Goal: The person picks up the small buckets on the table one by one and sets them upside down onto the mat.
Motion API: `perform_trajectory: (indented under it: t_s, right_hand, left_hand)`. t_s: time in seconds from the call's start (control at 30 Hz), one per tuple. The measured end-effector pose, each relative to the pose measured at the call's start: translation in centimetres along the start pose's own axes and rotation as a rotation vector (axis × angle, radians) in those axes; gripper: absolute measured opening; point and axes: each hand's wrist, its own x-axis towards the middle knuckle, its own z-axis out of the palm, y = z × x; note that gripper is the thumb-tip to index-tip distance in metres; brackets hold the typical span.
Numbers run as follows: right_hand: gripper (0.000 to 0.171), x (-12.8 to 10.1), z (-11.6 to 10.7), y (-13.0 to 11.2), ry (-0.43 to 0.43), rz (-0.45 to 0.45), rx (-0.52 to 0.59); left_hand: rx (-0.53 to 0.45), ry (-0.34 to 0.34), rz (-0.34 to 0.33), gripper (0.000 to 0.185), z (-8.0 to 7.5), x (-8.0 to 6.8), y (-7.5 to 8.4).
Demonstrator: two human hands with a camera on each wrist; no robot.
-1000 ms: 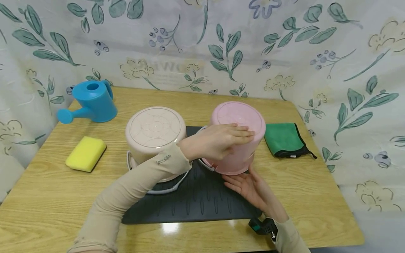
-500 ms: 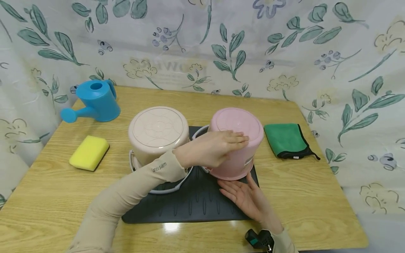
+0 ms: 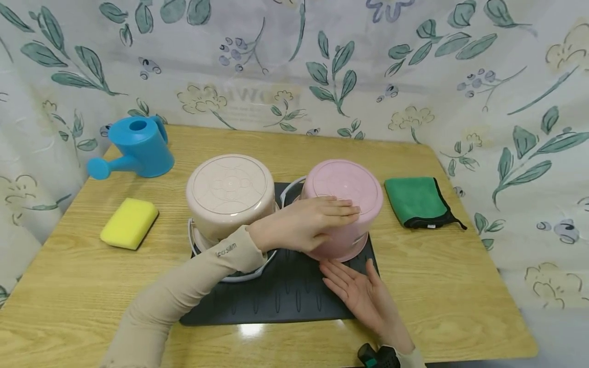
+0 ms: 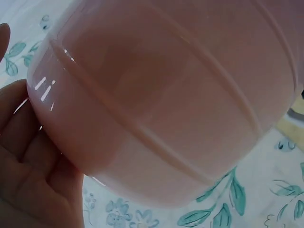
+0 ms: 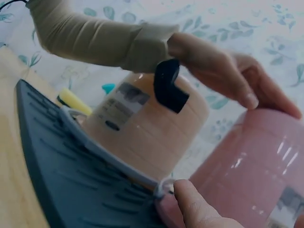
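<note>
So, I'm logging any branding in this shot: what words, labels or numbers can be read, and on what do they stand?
"Ics Silm", as best it reads, small and uncertain: on the cuff of the beige left sleeve.
Faint large letters behind the floral backdrop cloth: too washed out to read.
Sticker on the beige bucket: blurred, unreadable.
Sticker on the pink bucket: too small to read.
Tag on the green cloth: too small to read.

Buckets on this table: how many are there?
2, both upside down on the dark mat: a beige bucket on the left, and a pink bucket on the right under the left hand.
</note>
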Motion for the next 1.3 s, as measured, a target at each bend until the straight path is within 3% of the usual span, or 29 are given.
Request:
perform_trajectory:
  t_s: [0.17, 0.33, 0.43, 0.57, 0.77, 1.03, 1.17, 1.3]
  right_hand:
    - [0.077, -0.2, -0.6, 0.2, 0.023, -0.005, -0.005]
    - [0.076, -0.5, -1.2, -0.1, 0.047, -0.019, -0.064]
    - [0.073, -0.7, -1.4, -0.5, 0.051, -0.024, -0.088]
    - [0.071, -1.0, -1.6, -1.2, 0.049, -0.039, -0.135]
    - [0.067, -1.3, -1.4, -2.8, 0.062, -0.066, -0.231]
    - [0.059, -1.9, -1.2, -6.4, 0.074, -0.112, -0.448]
    - [0.055, -2.4, -0.7, -8.0, 0.122, -0.179, -0.655]
    - [0.051, -2.7, 0.0, -8.9, 0.247, -0.277, -1.082]
  left_hand:
    - [0.008, 0.028, -0.013, 0.061, 0.5, -0.2, 0.0]
    - [0.132, 0.096, -0.041, 0.053, 0.7, -0.8, 0.2]
    - [0.209, 0.135, -0.082, 0.049, 0.5, -1.5, 0.3]
    - [0.235, 0.170, -0.141, 0.046, -0.1, -2.5, 0.4]
    - [0.292, 0.242, -0.168, 0.047, -1.0, -4.2, 0.6]
    - [0.292, 0.221, -0.333, 0.069, -2.2, -7.5, 1.6]
    - [0.298, 0.278, -0.387, 0.075, -2.5, -10.0, 1.7]
    - [0.289, 0.358, -0.439, 0.079, -2.8, -12.5, 1.5]
